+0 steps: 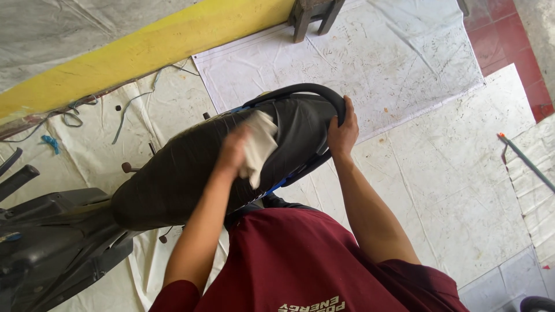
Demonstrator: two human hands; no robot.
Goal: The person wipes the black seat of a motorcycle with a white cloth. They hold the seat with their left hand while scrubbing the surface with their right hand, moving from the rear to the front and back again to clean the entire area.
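Clearly wiping is underway: left hand (232,151) is clutching a white cloth (259,145) against the black seat (191,170); right hand (342,134) is gripping the grab rail (312,89); steady strokes seem needed.

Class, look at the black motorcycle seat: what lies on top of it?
On the black seat lies a white cloth pressed by the left hand; the right hand grips the rear grab rail. The seat surface beneath cloth and hand is hidden.
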